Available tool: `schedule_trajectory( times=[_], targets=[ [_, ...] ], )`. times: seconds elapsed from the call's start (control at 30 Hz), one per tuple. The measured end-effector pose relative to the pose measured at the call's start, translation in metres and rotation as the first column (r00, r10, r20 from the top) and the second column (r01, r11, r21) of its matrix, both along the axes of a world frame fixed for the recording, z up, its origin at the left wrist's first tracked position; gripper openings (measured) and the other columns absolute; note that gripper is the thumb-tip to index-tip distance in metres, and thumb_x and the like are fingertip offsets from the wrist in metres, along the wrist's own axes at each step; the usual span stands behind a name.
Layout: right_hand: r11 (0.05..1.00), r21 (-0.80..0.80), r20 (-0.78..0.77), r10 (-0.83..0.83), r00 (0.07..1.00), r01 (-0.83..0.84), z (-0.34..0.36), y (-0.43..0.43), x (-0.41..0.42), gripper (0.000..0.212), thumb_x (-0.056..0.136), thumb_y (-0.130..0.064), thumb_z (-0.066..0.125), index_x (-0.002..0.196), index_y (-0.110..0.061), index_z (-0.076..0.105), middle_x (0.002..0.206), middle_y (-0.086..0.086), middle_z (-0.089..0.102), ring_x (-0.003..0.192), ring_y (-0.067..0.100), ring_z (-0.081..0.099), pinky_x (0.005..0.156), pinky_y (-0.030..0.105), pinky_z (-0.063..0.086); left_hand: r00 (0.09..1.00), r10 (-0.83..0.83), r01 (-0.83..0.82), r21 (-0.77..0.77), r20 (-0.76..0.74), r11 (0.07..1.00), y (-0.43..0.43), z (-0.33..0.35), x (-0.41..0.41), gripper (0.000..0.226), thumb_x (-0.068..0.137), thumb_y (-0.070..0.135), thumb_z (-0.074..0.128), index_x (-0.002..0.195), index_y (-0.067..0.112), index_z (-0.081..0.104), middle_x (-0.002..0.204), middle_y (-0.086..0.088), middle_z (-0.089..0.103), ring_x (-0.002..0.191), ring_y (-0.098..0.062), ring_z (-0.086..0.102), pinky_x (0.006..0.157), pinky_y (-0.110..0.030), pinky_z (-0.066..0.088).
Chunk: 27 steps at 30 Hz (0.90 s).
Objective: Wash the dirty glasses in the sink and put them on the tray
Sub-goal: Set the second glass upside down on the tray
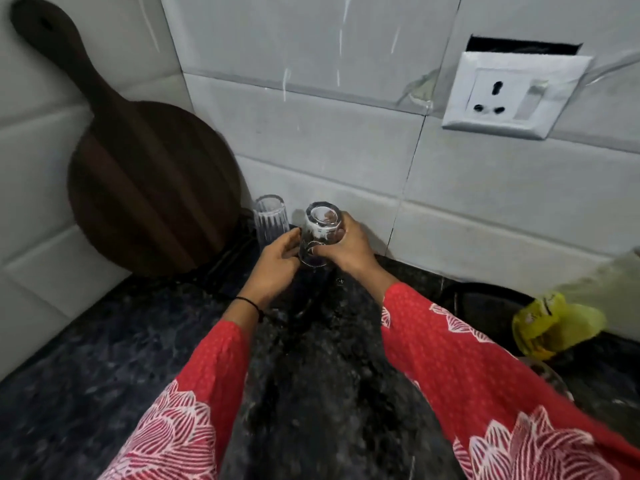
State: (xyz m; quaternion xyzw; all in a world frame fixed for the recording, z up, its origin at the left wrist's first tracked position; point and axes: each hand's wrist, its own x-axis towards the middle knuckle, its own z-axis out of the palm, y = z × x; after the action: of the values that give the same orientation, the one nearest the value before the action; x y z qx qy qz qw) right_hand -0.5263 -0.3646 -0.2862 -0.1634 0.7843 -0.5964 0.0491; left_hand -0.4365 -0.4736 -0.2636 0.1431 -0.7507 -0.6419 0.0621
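**Placing washed glass mouth-down by the tray**

I'm gripping the clear glass base-up, my right hand wrapping round its side and my left hand pinching its lower edge to steady it. I'm holding it inverted so it drains (my guess). I'm holding it at the back of the dark counter, near the wall and just beside the ribbed glass, which is standing on the dark tray. Rim touching down or not: can't tell. The wooden board is leaning on the tiles, clear of the tray.
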Motion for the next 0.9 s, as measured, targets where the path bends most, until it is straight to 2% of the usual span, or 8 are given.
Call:
schedule_trajectory(
  times=[0.17, 0.3, 0.37, 0.5, 0.57, 0.67, 0.8, 0.9],
  targets=[
    [0.997, 0.009, -0.003, 0.075, 0.997, -0.075, -0.023, -0.015, -0.008, 0.066, 0.057, 0.012, 0.079, 0.117, -0.003, 0.055, 0.099, 0.003, 0.064, 0.085, 0.008, 0.060, 0.072, 0.002, 0.044, 0.999, 0.034, -0.032, 0.068, -0.024, 0.997, -0.009, -0.020, -0.005, 0.064, 0.083, -0.027, 0.033, 0.140, 0.002, 0.036, 0.123, 0.001, 0.046, 0.111, -0.013, 0.047, 0.071, -0.001, 0.046],
    [0.997, 0.015, -0.020, 0.074, 0.997, -0.074, -0.036, -0.020, -0.014, 0.065, 0.059, 0.012, 0.077, 0.117, -0.004, 0.055, 0.103, 0.004, 0.064, 0.094, 0.013, 0.060, 0.079, 0.007, 0.045, 0.999, 0.054, -0.054, 0.070, -0.004, 0.996, -0.014, -0.037, -0.009, 0.066, 0.083, -0.026, 0.031, 0.142, 0.003, 0.034, 0.139, -0.010, 0.046, 0.122, -0.017, 0.045, 0.084, -0.004, 0.043],
    [0.996, 0.022, -0.003, 0.084, 0.996, -0.084, -0.039, -0.022, -0.015, 0.066, 0.060, 0.012, 0.076, 0.120, -0.004, 0.053, 0.107, 0.006, 0.063, 0.098, 0.015, 0.060, 0.087, 0.016, 0.047, 0.998, 0.064, -0.064, 0.054, -0.002, 0.997, -0.018, -0.041, -0.011, 0.066, 0.083, -0.026, 0.032, 0.142, 0.001, 0.034, 0.142, -0.013, 0.045, 0.124, -0.017, 0.044, 0.086, -0.005, 0.043],
    [0.995, 0.067, 0.050, 0.073, 0.996, -0.077, -0.042, -0.023, -0.013, 0.065, 0.064, 0.009, 0.076, 0.122, -0.005, 0.050, 0.109, 0.005, 0.061, 0.102, 0.018, 0.059, 0.095, 0.031, 0.046, 0.997, 0.064, -0.063, 0.051, -0.031, 0.997, -0.020, -0.044, -0.011, 0.061, 0.083, -0.024, 0.035, 0.141, -0.002, 0.036, 0.142, -0.015, 0.045, 0.131, -0.021, 0.042, 0.107, -0.024, 0.035],
    [0.998, 0.053, 0.069, 0.017, 0.997, -0.021, -0.039, -0.022, -0.006, 0.060, 0.067, 0.008, 0.074, 0.121, -0.006, 0.052, 0.111, 0.009, 0.064, 0.103, 0.020, 0.060, 0.095, 0.030, 0.046, 0.997, 0.077, -0.076, 0.043, -0.023, 0.996, -0.016, -0.042, -0.010, 0.057, 0.085, -0.021, 0.037, 0.139, -0.001, 0.040, 0.141, -0.013, 0.047, 0.129, -0.019, 0.044, 0.106, -0.023, 0.035],
    [0.985, -0.026, 0.068, -0.166, 0.984, 0.168, -0.027, -0.017, 0.016, 0.040, 0.076, 0.004, 0.068, 0.114, -0.007, 0.057, 0.112, 0.012, 0.065, 0.099, 0.015, 0.059, 0.089, 0.019, 0.046, 0.973, 0.218, -0.220, -0.014, -0.071, 0.976, -0.004, -0.037, -0.002, 0.048, 0.087, -0.015, 0.039, 0.130, 0.003, 0.050, 0.133, -0.012, 0.054, 0.123, -0.023, 0.052, 0.097, -0.020, 0.039],
    [0.917, -0.204, 0.139, -0.319, 0.937, 0.343, -0.001, 0.006, 0.063, 0.016, 0.088, -0.005, 0.057, 0.093, -0.019, 0.063, 0.103, 0.006, 0.068, 0.094, 0.018, 0.063, 0.093, 0.043, 0.051, 0.914, 0.334, -0.344, 0.000, -0.231, 0.939, 0.029, -0.015, 0.029, 0.035, 0.088, -0.009, 0.043, 0.112, 0.011, 0.060, 0.108, -0.003, 0.063, 0.098, -0.015, 0.061, 0.097, -0.040, 0.050],
    [0.891, -0.294, 0.215, -0.291, 0.932, 0.346, 0.024, 0.046, 0.108, 0.020, 0.091, -0.008, 0.053, 0.084, -0.026, 0.060, 0.090, 0.002, 0.066, 0.085, 0.016, 0.065, 0.078, 0.041, 0.054, 0.908, 0.293, -0.300, 0.026, -0.299, 0.954, 0.065, 0.008, 0.059, 0.028, 0.090, -0.004, 0.045, 0.103, 0.015, 0.062, 0.099, 0.005, 0.065, 0.093, -0.010, 0.063, 0.092, -0.041, 0.053]
  ],
)
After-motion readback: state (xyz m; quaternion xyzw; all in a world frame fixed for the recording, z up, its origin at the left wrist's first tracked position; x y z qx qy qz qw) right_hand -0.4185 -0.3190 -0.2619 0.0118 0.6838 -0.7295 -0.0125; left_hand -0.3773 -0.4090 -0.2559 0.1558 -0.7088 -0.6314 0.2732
